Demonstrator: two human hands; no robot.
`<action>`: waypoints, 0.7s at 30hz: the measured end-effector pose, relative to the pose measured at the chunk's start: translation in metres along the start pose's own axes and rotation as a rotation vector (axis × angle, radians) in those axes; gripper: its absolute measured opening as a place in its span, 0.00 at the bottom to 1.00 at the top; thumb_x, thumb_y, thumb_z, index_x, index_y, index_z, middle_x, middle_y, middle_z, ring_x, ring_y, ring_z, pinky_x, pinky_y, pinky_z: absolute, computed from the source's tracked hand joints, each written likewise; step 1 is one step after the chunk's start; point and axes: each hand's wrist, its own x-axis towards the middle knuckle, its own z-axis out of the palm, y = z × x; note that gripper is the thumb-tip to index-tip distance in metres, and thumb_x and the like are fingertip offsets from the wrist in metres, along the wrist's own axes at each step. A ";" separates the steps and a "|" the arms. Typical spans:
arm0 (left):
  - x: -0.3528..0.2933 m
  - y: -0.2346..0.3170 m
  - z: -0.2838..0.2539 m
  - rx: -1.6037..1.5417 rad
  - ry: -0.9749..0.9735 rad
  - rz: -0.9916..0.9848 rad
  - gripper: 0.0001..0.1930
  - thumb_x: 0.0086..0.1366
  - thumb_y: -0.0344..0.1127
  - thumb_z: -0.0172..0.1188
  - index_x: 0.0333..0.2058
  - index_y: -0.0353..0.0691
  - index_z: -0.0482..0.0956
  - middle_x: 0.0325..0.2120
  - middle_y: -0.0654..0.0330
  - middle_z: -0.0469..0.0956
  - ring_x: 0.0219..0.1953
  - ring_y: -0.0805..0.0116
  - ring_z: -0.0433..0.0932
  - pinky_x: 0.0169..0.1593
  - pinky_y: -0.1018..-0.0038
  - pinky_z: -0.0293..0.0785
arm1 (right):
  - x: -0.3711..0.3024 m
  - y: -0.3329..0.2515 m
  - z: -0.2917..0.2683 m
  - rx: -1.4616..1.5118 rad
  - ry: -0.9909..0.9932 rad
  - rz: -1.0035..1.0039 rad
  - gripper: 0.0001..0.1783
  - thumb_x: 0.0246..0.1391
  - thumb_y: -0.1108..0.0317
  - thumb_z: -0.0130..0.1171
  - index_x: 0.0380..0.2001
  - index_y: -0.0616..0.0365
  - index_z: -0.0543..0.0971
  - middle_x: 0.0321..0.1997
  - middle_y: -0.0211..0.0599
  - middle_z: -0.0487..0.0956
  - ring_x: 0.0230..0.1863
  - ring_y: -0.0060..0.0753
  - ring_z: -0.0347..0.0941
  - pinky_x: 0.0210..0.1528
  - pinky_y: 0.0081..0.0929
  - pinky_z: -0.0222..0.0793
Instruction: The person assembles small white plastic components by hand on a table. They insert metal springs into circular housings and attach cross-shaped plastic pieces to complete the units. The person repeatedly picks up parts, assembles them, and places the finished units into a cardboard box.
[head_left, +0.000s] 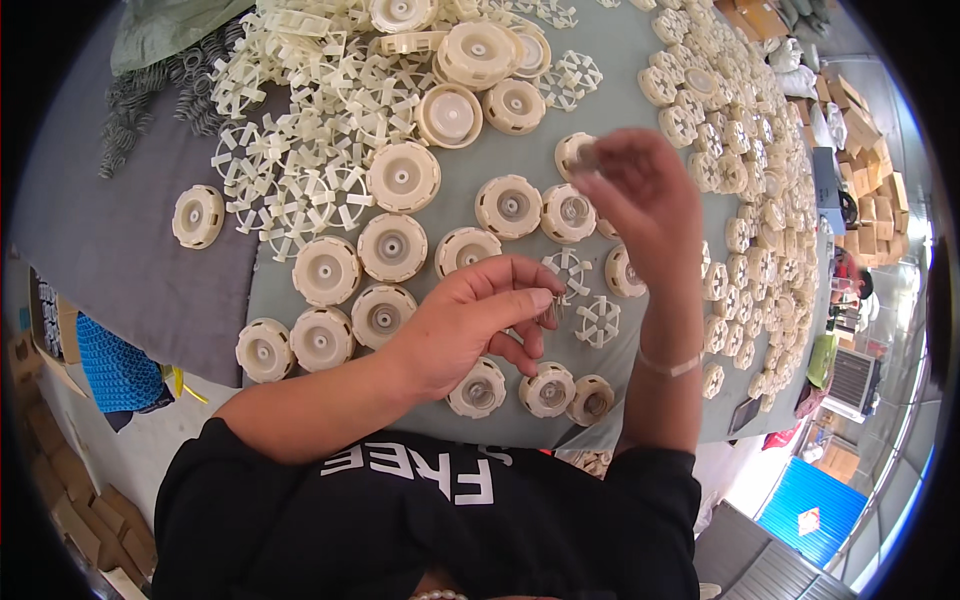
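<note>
My left hand [480, 315] is closed, its thumb and fingers pinching small metal coil springs [553, 310] above the grey-green table cover. Further right and higher, my right hand [640, 185] is raised and smeared by motion. At its fingertips is a small blurred grey piece that looks like a coil spring [584, 158], just over a round cream plastic housing [570, 150]. Below it, another housing [570, 213] has a metal ring of coil inside. Around my left hand stand several more cream housings [393, 247]. Two white spoked plastic rings [598, 321] lie between my hands.
A heap of white spoked plastic rings [300, 130] fills the far left, beside a pile of dark coil springs [190, 85]. Stacked housings [478, 55] stand at the far middle. Rows of assembled cream wheels [745, 200] cover the table's right side. Cardboard boxes [870, 190] lie beyond.
</note>
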 end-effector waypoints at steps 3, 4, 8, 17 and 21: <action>0.002 -0.001 0.000 0.019 0.008 0.006 0.13 0.78 0.37 0.56 0.55 0.40 0.79 0.41 0.61 0.81 0.34 0.76 0.82 0.36 0.75 0.85 | 0.053 0.018 0.005 -0.458 -0.041 -0.097 0.14 0.57 0.65 0.73 0.42 0.61 0.86 0.40 0.38 0.87 0.44 0.32 0.84 0.46 0.30 0.79; 0.003 -0.001 -0.001 0.022 0.015 0.020 0.13 0.78 0.37 0.56 0.55 0.40 0.79 0.40 0.61 0.80 0.34 0.76 0.81 0.36 0.75 0.85 | 0.070 0.026 0.009 -0.574 -0.063 -0.180 0.15 0.57 0.63 0.74 0.43 0.60 0.86 0.40 0.37 0.87 0.41 0.31 0.84 0.43 0.29 0.79; 0.004 -0.002 -0.001 0.045 0.026 -0.005 0.13 0.77 0.37 0.58 0.55 0.40 0.78 0.40 0.61 0.80 0.34 0.76 0.81 0.36 0.74 0.84 | 0.103 0.049 0.020 -0.729 -0.180 -0.299 0.16 0.55 0.59 0.76 0.43 0.56 0.88 0.39 0.36 0.88 0.33 0.30 0.81 0.38 0.29 0.77; -0.002 -0.003 0.004 0.073 -0.120 -0.023 0.11 0.76 0.33 0.58 0.53 0.37 0.79 0.37 0.63 0.79 0.33 0.77 0.81 0.36 0.74 0.84 | 0.056 0.023 0.070 -0.878 -0.158 -0.675 0.27 0.50 0.62 0.76 0.55 0.48 0.83 0.57 0.34 0.81 0.45 0.43 0.82 0.48 0.39 0.80; -0.002 -0.003 0.005 0.150 -0.101 -0.018 0.13 0.74 0.34 0.59 0.53 0.38 0.78 0.39 0.60 0.80 0.33 0.75 0.81 0.35 0.73 0.84 | 0.065 0.026 0.089 -1.073 -0.172 -0.626 0.27 0.52 0.63 0.74 0.56 0.46 0.79 0.53 0.33 0.81 0.43 0.44 0.82 0.43 0.42 0.80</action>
